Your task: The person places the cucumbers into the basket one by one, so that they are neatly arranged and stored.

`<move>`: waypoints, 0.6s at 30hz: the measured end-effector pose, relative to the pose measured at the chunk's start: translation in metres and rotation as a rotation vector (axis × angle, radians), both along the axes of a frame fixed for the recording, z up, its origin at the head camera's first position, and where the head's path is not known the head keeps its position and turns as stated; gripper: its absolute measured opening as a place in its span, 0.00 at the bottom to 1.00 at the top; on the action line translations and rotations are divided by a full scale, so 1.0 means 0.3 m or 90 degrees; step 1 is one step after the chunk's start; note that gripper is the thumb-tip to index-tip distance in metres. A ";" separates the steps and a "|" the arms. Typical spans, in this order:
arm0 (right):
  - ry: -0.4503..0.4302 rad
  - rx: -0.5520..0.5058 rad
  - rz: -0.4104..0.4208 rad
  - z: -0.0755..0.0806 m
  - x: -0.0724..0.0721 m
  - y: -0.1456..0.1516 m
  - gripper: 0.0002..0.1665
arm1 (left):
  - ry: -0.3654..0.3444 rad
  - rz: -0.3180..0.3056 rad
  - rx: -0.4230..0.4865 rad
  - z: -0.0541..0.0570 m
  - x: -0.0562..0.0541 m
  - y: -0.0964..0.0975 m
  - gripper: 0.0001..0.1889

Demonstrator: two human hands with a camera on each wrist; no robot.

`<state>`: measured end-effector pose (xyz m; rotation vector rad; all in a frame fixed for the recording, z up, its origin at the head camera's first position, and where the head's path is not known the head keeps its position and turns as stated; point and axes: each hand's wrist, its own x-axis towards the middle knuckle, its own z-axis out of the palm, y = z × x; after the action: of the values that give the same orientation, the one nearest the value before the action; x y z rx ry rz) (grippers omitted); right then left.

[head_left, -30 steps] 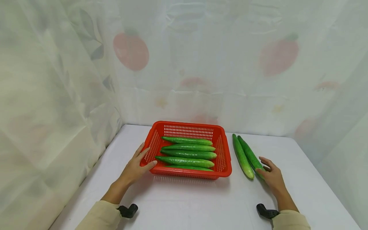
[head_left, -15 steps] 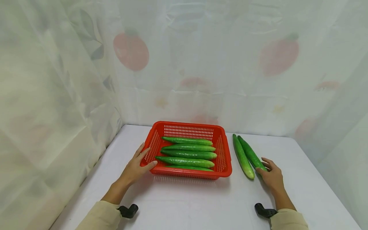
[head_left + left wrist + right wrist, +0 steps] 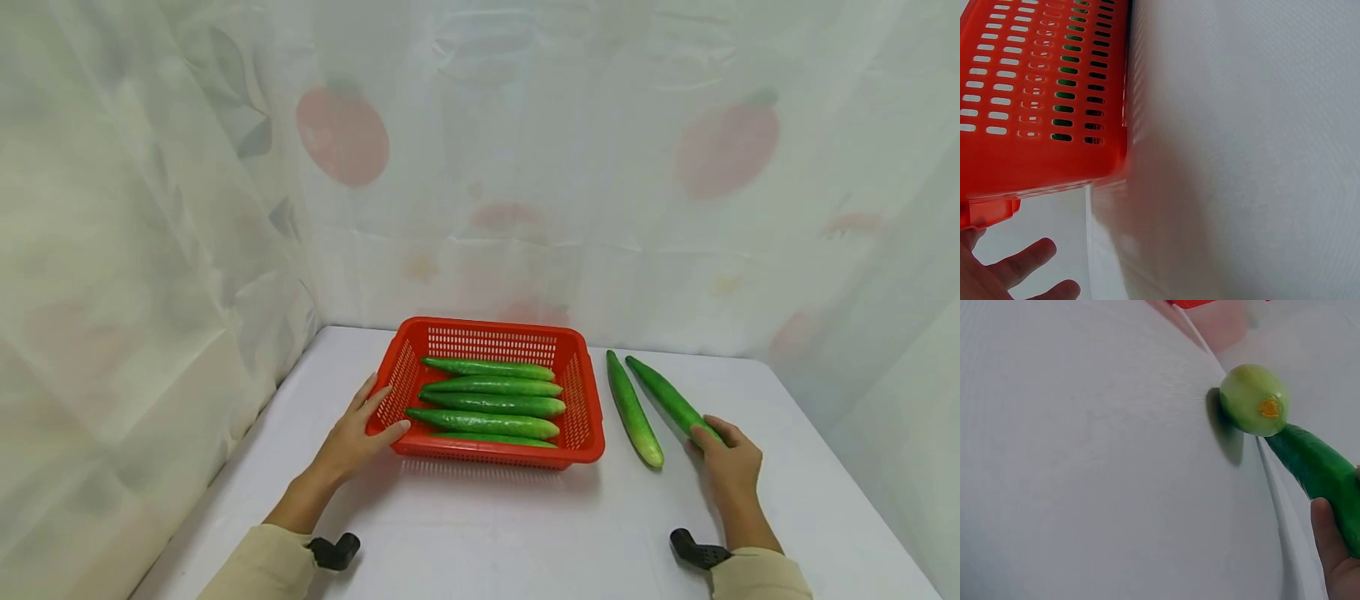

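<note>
My left hand (image 3: 351, 443) rests at the left front corner of a red plastic basket (image 3: 487, 450), its thumb along the rim and its fingers spread by the side wall. In the left wrist view those fingers (image 3: 1025, 261) are extended below the basket's lip. On the right, my right hand (image 3: 733, 468) grips the near end of a green cucumber (image 3: 667, 400), which points away to the back left. The right wrist view shows the thumb (image 3: 1327, 534) against this cucumber's side. A second cucumber (image 3: 634, 410) lies just left of it on the table, pale end toward me.
Several cucumbers (image 3: 491, 423) lie side by side across the basket. The table (image 3: 495, 533) has a white cover. Pale printed curtains (image 3: 517, 167) hang behind it and at both sides. A black camera mount (image 3: 697, 550) sits at the right wrist, with another at the left.
My right hand has closed its grip on the right-hand cucumber and shifted it slightly right, widening the gap to its neighbour. The left hand and basket stay in place.
</note>
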<state>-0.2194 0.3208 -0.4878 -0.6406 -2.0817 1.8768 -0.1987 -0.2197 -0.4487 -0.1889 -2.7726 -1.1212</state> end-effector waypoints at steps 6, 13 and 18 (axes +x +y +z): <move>0.042 -0.105 -0.046 0.029 -0.007 0.014 0.31 | 0.005 0.000 -0.004 0.000 0.000 0.001 0.43; 0.082 -0.126 -0.053 0.060 -0.018 0.038 0.29 | 0.003 -0.001 -0.004 -0.003 -0.001 0.000 0.43; 0.098 -0.174 -0.052 0.113 -0.008 0.049 0.27 | 0.003 -0.002 -0.007 -0.002 -0.002 0.000 0.43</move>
<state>-0.2218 0.3356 -0.4539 -0.6090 -1.6963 2.1089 -0.1993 -0.2197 -0.4494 -0.1970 -2.7759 -1.1049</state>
